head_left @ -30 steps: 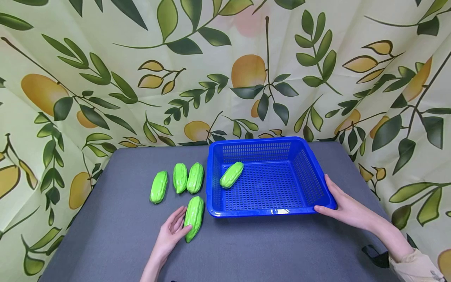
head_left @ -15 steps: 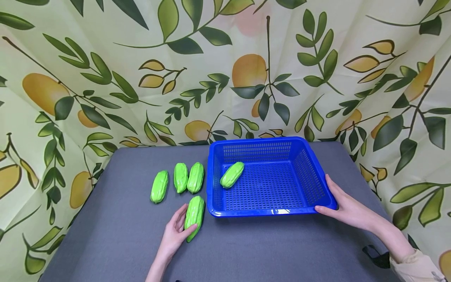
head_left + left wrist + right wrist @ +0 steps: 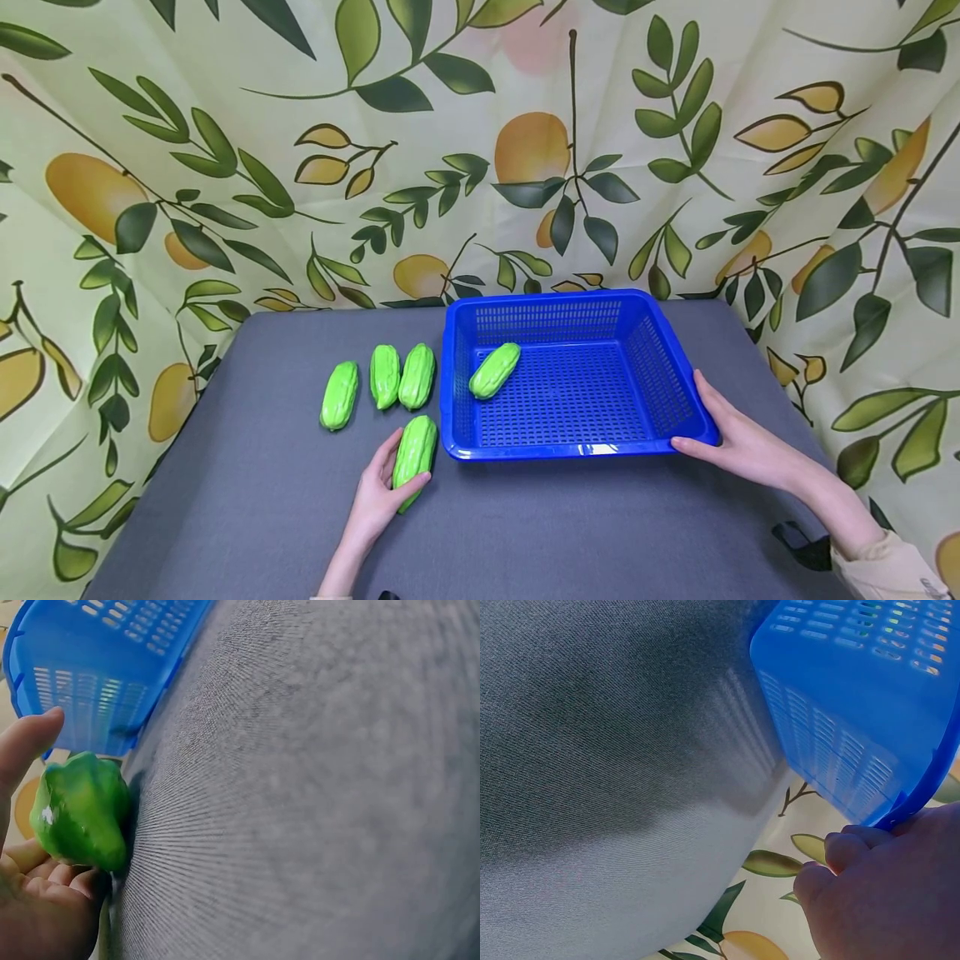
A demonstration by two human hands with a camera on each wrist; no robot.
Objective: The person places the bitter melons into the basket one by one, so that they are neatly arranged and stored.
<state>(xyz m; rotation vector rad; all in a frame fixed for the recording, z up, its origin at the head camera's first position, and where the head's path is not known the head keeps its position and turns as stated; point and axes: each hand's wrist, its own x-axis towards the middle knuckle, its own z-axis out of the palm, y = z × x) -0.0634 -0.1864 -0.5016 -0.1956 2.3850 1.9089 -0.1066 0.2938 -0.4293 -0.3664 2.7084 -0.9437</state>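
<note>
My left hand (image 3: 377,490) is around the near end of a bright green, ribbed bitter melon (image 3: 415,454) lying on the table. In the left wrist view its thumb (image 3: 34,739) stands a little off the bitter melon (image 3: 82,810), while the fingertips are right against its other side. My right hand (image 3: 738,437) grips the near right corner of a blue plastic basket (image 3: 540,452), thumb on the front rim and fingers along the right side. The right wrist view shows curled fingers (image 3: 847,851) at the rim. Inside the basket, toward its left, lies another bitter melon (image 3: 495,371).
Left of the basket, several more bitter melons lie on the grey table (image 3: 262,492): one apart (image 3: 339,396) and a side-by-side pair (image 3: 385,377). A leaf-and-fruit patterned cloth (image 3: 450,167) hangs behind and around the table. A black strap (image 3: 802,546) lies near the right forearm.
My left hand has shifted slightly right and forward, its thumb reaching farther across the bitter melon. The bitter melons, the basket and my right hand stay in place.
</note>
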